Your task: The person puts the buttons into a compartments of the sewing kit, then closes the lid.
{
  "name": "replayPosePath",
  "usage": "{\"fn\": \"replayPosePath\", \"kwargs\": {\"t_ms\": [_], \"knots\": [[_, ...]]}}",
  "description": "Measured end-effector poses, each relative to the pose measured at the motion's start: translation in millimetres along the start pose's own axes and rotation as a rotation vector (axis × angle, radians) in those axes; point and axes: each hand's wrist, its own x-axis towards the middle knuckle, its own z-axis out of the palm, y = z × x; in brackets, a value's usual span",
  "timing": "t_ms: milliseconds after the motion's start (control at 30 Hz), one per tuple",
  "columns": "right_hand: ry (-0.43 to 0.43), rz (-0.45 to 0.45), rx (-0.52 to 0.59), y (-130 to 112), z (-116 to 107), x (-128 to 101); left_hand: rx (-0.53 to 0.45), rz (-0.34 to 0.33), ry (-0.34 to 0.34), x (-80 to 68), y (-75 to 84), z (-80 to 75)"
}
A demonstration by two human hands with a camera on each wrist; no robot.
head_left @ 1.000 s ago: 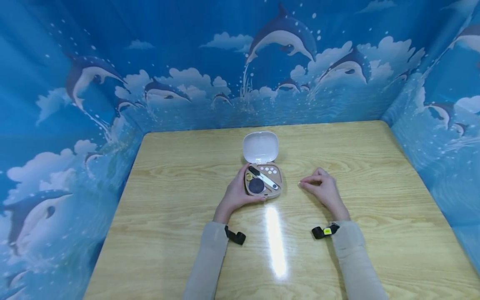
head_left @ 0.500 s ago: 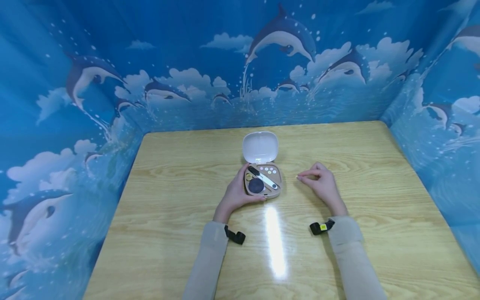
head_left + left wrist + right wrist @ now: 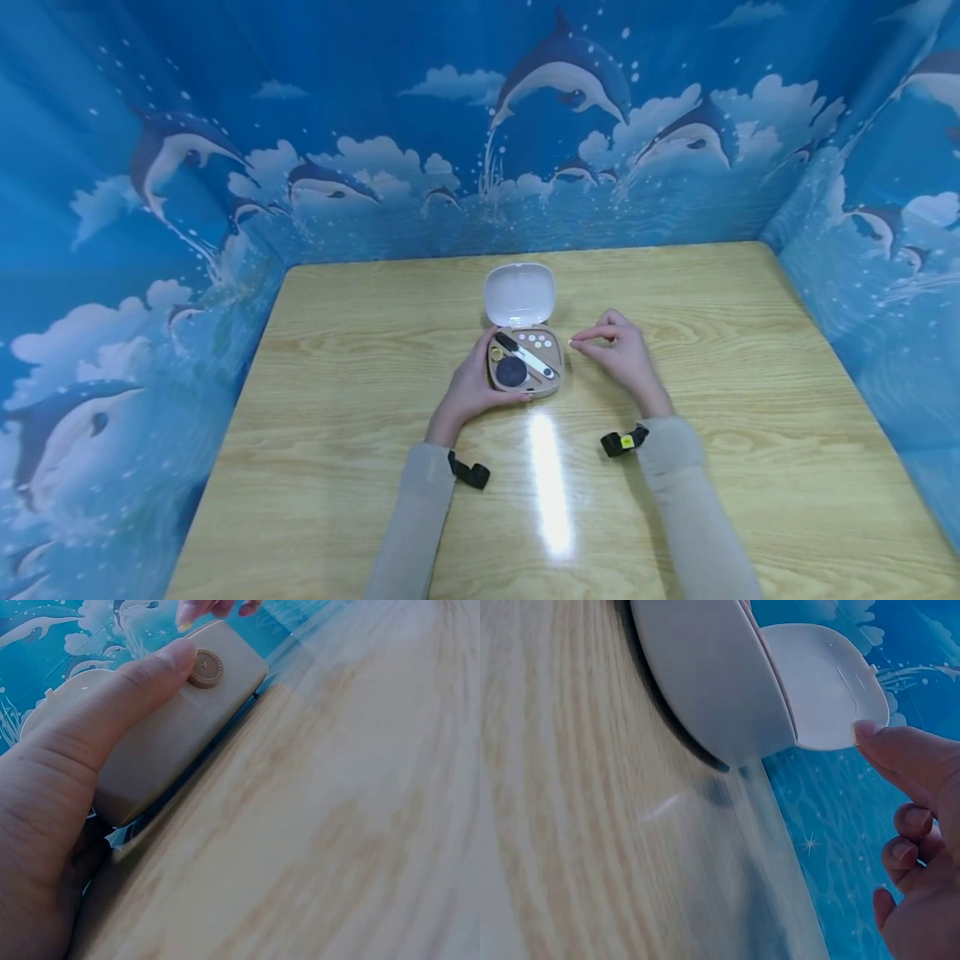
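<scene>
My right hand (image 3: 621, 354) has moved closer, fingers curled and empty, while my left hand (image 3: 471, 385) grips the small beige hard plastic case (image 3: 525, 360), probably light and slippery, best held by its sides.

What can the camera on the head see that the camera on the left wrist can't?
Only the head view shows inside the open case: a dark round piece, small pale dots, the raised white lid, and both sleeves. Only the left wrist view shows the round button on the case's side, under the thumb. Both show the left hand holding the case on the wooden table.
</scene>
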Motion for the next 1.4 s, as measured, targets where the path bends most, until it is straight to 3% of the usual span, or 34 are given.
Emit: {"fn": "replayPosePath", "kwargs": {"t_ms": [400,600,1400], "knots": [[-0.059,-0.018,0.01,-5.7,23.2,7.0,-0.005,0.008,-0.002,0.4,-1.0,0.2],[-0.087,-0.053,-0.041,-3.1,32.2,6.8,0.005,0.009,-0.003,1.2,-2.5,1.0],[-0.083,-0.094,-0.145,-1.2,39.8,7.2,0.013,0.004,-0.003,1.6,-2.6,0.6]]}}
